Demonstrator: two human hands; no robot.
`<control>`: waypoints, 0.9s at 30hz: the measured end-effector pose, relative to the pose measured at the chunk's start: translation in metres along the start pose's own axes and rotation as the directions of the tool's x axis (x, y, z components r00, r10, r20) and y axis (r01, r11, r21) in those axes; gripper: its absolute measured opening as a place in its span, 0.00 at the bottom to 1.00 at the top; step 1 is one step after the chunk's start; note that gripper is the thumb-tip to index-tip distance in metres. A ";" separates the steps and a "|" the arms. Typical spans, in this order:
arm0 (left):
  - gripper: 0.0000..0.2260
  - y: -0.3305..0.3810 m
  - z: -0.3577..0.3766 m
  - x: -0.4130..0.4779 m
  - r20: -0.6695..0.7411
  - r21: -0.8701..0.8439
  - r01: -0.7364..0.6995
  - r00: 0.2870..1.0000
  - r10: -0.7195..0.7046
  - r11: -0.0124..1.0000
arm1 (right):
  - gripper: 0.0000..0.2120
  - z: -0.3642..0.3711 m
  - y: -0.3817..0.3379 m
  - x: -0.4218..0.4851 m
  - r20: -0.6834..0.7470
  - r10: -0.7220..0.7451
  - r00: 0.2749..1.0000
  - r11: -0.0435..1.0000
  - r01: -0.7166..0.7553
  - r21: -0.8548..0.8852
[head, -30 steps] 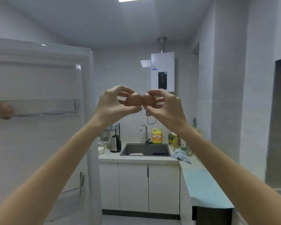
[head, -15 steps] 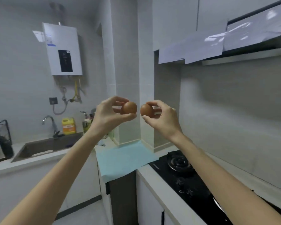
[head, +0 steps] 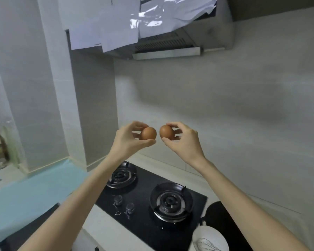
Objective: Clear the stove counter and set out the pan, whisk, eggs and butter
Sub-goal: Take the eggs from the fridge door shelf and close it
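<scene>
The left hand (head: 130,140) pinches 1 brown egg (head: 148,133) between thumb below and fingertips above; the right hand (head: 184,141) grips a second egg (head: 166,132) the same way. The 2 eggs sit side by side at chest height, near each other but apart, with a narrow gap between the shells.

Below the hands lies the black gas hob (head: 152,201) with 2 burners: one (head: 121,175) under the left forearm, the other (head: 171,201) lower and between the arms. Down past the right wrist, at the bottom edge of the view, a white bowl (head: 209,238) holds a wire whisk (head: 206,246), and a dark round shape just behind it is probably the pan (head: 219,216), though its outline is partly hidden by the right arm. A pale blue sheet (head: 25,192) covers the counter off to the left of the left arm. Butter is not visible.

The step in hand appears to be carrying the eggs to the stove counter. To do it well, the hands should keep that gap so the shells do not knock, hold with light, even pressure, and lower each egg until it touches down before the fingers let go. Eggs roll, so a spot beside the bowl, or inside something with a rim, looks safer than bare counter near the edge.
</scene>
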State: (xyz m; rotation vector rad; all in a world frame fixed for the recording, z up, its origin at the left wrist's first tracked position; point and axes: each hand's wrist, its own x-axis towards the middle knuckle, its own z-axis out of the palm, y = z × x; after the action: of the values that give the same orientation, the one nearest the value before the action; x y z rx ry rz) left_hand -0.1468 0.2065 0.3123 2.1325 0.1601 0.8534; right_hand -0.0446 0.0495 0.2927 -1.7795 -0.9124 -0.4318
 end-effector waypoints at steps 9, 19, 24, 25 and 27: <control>0.19 -0.004 0.138 0.018 0.295 -0.112 -0.007 0.955 0.040 0.994 | 0.21 -0.082 0.087 -0.046 -0.121 0.228 0.966 0.957 -0.245 -0.156; 0.20 -0.029 0.239 -0.009 0.593 -0.137 -0.030 0.798 0.106 0.990 | 0.21 -0.116 0.136 -0.126 -0.298 0.513 0.805 0.800 -0.574 -0.173; 0.21 -0.046 0.284 -0.030 0.717 -0.136 -0.064 0.682 0.143 0.989 | 0.20 -0.125 0.160 -0.172 -0.399 0.616 0.679 0.683 -0.713 -0.158; 0.21 -0.049 0.293 -0.034 0.735 -0.130 -0.068 0.663 0.142 0.989 | 0.20 -0.127 0.164 -0.180 -0.415 0.628 0.658 0.665 -0.731 -0.154; 0.21 -0.054 0.312 -0.042 0.772 -0.129 -0.084 0.617 0.153 0.988 | 0.20 -0.133 0.172 -0.197 -0.448 0.658 0.606 0.614 -0.775 -0.146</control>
State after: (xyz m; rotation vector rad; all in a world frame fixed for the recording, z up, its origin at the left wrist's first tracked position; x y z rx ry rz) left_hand 0.0256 0.0247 0.1139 2.2563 -0.4758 -0.0814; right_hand -0.0253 -0.1753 0.1047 -2.1078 0.2185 -0.3470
